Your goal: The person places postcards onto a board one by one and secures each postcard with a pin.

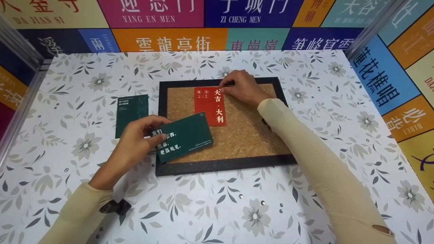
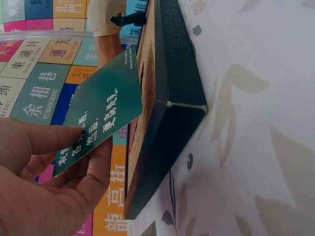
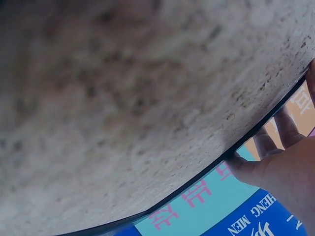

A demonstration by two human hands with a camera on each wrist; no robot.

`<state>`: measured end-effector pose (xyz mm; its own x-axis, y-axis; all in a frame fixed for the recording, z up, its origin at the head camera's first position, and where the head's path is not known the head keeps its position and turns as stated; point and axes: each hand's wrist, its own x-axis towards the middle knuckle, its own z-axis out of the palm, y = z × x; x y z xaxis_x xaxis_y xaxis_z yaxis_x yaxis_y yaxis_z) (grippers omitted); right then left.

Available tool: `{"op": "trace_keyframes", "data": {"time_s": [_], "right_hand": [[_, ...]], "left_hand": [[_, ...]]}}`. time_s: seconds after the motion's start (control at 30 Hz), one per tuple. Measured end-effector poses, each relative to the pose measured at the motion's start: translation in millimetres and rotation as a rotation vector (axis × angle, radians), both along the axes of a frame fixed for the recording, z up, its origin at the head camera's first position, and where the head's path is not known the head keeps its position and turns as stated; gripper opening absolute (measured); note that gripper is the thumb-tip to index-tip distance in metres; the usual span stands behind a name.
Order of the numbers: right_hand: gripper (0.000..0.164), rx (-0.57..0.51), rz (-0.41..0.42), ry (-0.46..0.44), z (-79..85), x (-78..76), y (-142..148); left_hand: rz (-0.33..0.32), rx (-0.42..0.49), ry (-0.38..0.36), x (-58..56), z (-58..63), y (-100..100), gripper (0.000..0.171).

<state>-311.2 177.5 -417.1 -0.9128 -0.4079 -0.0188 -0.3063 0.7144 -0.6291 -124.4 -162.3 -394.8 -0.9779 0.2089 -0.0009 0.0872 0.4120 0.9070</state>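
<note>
My left hand (image 1: pixel 140 134) grips a dark green card (image 1: pixel 191 134) with white lettering, thumb on its printed face and fingers behind. The card is tilted over the lower left of a black-framed cork board (image 1: pixel 251 140), overlapping a red card (image 1: pixel 209 105) in the head view. That red card, with white characters, lies upright on the cork near the top. At its top right corner, my right hand (image 1: pixel 242 86) pinches with thumb and forefinger; anything small between the fingertips is hidden. In the right wrist view, the right fingers (image 3: pixel 246 167) show beyond the cork's edge.
Left of the board, another dark green card (image 1: pixel 130 112) lies on the flower-patterned table (image 1: pixel 190 210), partly behind my left hand. Two small shiny round pieces (image 1: pixel 262 203) lie in front of the board. Colourful panels with lettering (image 1: pixel 169 39) stand at the back and sides.
</note>
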Motion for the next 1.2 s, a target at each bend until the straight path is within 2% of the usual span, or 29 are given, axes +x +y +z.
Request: {"op": "trace_keyframes", "data": {"time_s": [0.37, 0.67, 1.0, 1.2], "right_hand": [[0.017, 0.012, 0.013, 0.011, 1.8, -2.2, 0.3], [0.017, 0.009, -0.005, -0.017, 0.9, -0.3, 0.6], [0.017, -0.026, 0.01, 0.0, -1.7, 0.7, 3.2], [0.017, -0.023, 0.013, 0.013, -0.2, 1.0, 1.8]], "left_hand": [[-0.051, 0.012, 0.029, -6.2, 0.4, 18.9, 0.034], [-0.068, -0.013, 0.0, -13.6, -3.0, 32.9, 0.036], [-0.124, 0.065, 0.005, -23.4, -10.6, 56.6, 0.037], [-0.149, 0.028, 0.022, -25.4, -11.2, 66.2, 0.038]]}}
